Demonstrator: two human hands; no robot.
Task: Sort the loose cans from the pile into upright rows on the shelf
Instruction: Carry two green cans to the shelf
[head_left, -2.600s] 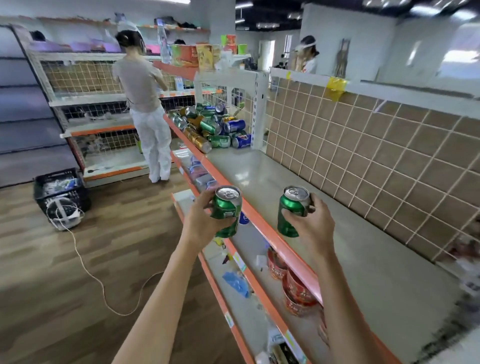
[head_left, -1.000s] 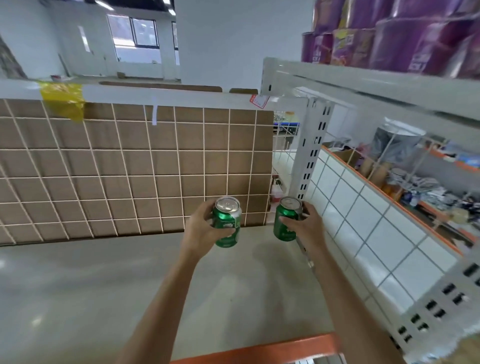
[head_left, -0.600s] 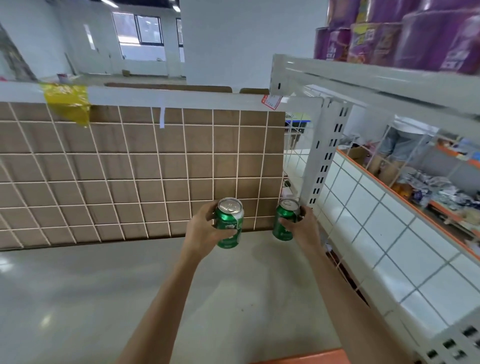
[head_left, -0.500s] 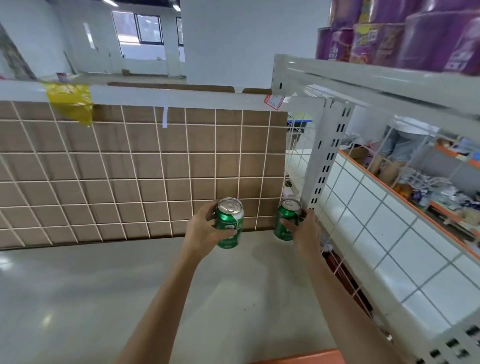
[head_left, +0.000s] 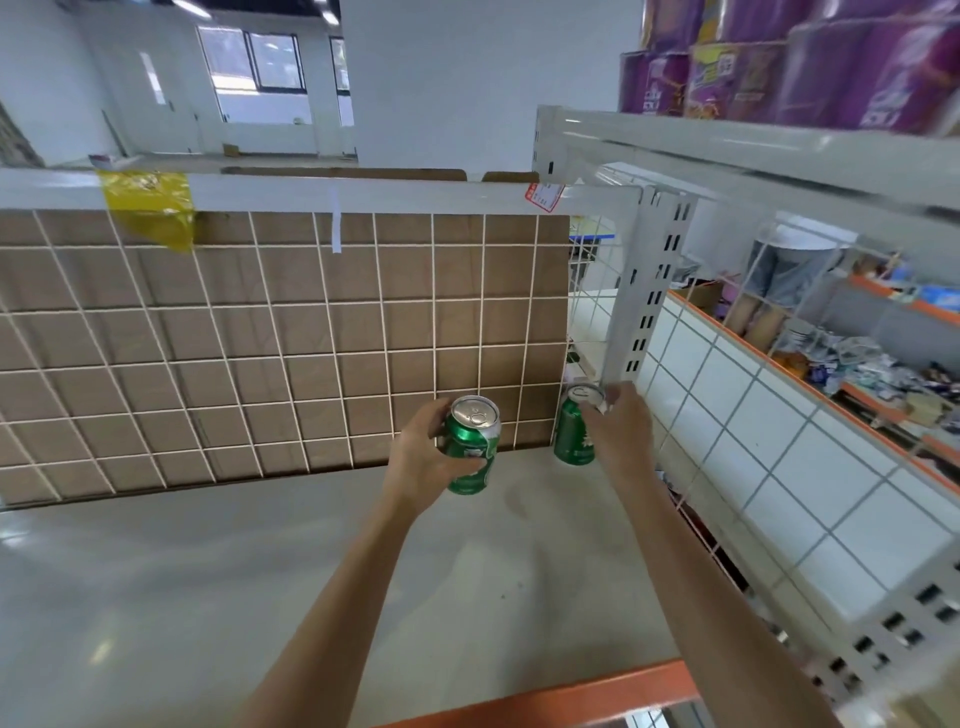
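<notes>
- The right hand (head_left: 618, 441) grips a green can (head_left: 571, 434) by its rim and side, upright, low right of centre in the frame, in the back corner of the shelf (head_left: 208, 597); its base looks down on the surface.
- The left hand (head_left: 421, 462) wraps a second green can (head_left: 470, 449), upright, held above the shelf just left of the first.
- Judged next: this second can goes down beside the corner can, long axis vertical.

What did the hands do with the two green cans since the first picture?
Both cans were carried from the shelf's orange front edge to its back right corner. The right hand now stands its can against the wire grid. The left hand still grips its can upright.
</notes>
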